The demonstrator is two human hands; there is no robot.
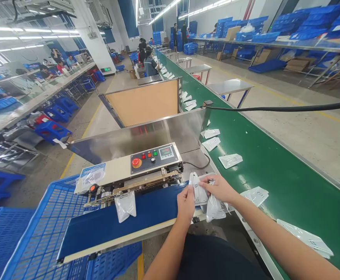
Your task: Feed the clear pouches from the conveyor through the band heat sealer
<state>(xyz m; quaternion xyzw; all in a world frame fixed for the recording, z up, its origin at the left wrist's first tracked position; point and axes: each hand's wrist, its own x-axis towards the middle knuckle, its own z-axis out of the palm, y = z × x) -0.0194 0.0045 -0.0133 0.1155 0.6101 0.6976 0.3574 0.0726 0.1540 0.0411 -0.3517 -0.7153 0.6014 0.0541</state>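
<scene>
Over the right end of the sealing machine's blue belt [158, 206], my left hand [185, 204] is closed on the left edge of a white plastic pouch [199, 192]. My right hand [218, 189] pinches the same pouch at its upper right. Below the right hand's fingers hangs a second filled pouch [215, 209]; how it is held is partly hidden. Farther left, another filled pouch [125, 206] hangs by its top edge from the band sealer [146, 182] and rests on the blue belt.
A green conveyor [274, 171] runs along the right, with several flat white pouches [230, 160] on it. Blue crates [38, 229] stand below the machine's left end. A steel panel [146, 134] rises behind the sealer. A black cable [283, 109] crosses above the conveyor. People work farther back.
</scene>
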